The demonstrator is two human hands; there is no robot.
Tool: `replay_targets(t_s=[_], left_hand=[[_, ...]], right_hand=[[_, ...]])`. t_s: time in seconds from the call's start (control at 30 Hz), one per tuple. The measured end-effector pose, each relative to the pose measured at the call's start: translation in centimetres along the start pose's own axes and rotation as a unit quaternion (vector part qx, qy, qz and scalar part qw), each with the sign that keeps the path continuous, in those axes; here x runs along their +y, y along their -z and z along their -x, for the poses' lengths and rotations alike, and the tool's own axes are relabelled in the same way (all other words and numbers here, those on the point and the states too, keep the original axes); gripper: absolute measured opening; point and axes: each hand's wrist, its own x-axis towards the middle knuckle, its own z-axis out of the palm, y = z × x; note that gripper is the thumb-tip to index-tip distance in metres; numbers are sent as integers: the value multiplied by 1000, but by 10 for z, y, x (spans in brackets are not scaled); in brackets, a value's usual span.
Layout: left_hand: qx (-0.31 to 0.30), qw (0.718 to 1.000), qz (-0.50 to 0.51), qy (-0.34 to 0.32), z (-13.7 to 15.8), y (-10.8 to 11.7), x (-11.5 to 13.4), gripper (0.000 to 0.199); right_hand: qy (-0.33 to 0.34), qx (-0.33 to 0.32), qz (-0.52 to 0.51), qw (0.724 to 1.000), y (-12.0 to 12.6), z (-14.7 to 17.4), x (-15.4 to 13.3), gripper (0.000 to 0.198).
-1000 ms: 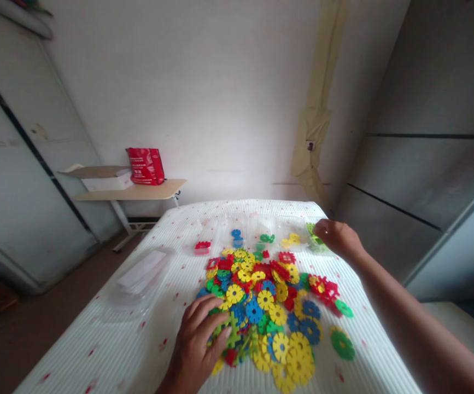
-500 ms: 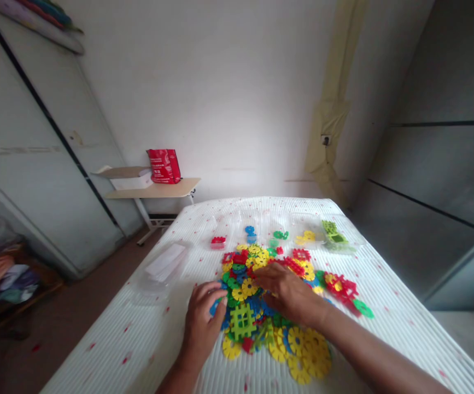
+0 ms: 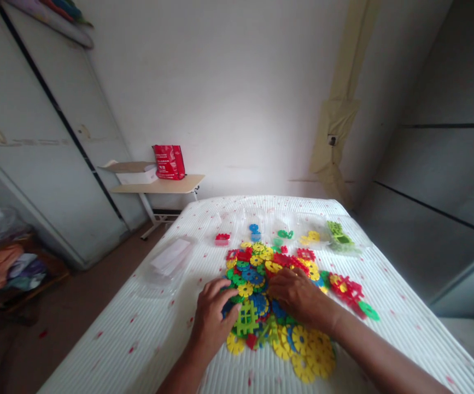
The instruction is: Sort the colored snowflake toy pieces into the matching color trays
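Observation:
A heap of plastic linking pieces lies before me, with yellow, blue and green notched discs and red and green square lattice pieces. My left hand (image 3: pixel 216 312) rests at the heap's left side, thumb and fingers apart and curved around its edge, beside a light green lattice piece (image 3: pixel 246 318). In the heap's middle, my right hand (image 3: pixel 298 295) has its fingers curled down and close together among the pieces; its fingertips are partly hidden, and what they hold, if anything, does not show. Yellow discs (image 3: pixel 312 355) lie below my right wrist.
Clear containers stand behind the heap, holding a red piece (image 3: pixel 222 238), blue pieces (image 3: pixel 255 232), green (image 3: pixel 285 234), yellow (image 3: pixel 310 237) and light green ones (image 3: pixel 339 236). A clear tray with white paper (image 3: pixel 171 257) lies left. A red bag (image 3: pixel 169 162) stands on a side table (image 3: pixel 171 185).
My right hand has shifted slightly right and down, its fingers now curled deeper into the heap. A blue disc shows left of it. My left hand stays at the heap's left edge.

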Motion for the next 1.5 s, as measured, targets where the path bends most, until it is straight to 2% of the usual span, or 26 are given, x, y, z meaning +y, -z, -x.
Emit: replay_targets(t_s=[0.33,0.5,0.6,0.73,0.8,0.9,1.17,1.5], left_hand=[[12,1000,-5,12,1,-1,1,25],[25,1000,-6,14,1,-2,-2,28],[28,999,-3,16,1,-3,-4,29],[30,999,0,18,1,-2,-4,29],[29,999,0,19,1,-2,-3,28],[30,999,2,19,1,-2,-2,26],[33,999,5,17,0,-2,-1,25],[43,999,11,13,0,-2,-2,24]], right_hand=[[-55,-14,28,998,7,40,13,25],[-99,19,43,994,9,46,18,18],[-54,29,-8,998,13,44,4,16],[50,-16,-81,995,7,37,-28,20],[68,-35,-85,993,-3,33,-41,19],[54,-24,-66,996,-16,28,-49,16],[-7,9,-12,1000,-10,31,-21,23],[-137,48,2,989,6,42,24,26]])
